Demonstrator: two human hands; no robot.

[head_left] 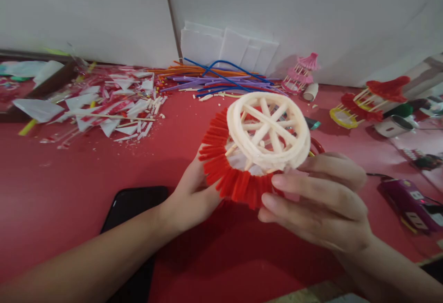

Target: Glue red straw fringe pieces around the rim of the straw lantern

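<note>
Lying far left on the red table, white and red scraps form a heap; nearer sits a flat black phone. The left hand grips the left side of a red-fringed craft piece with a fuzzy cream spoked ring, raised above the table's middle; the right hand, fingers bent, holds its right side. Far right stands a red-and-yellow tiered model.

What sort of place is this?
Looks like a handicraft worktable, though whether home or workshop I can't tell. Signs: colored fuzzy stems piled by the wall, a heap of scraps at left, and a small pink tiered model.
</note>
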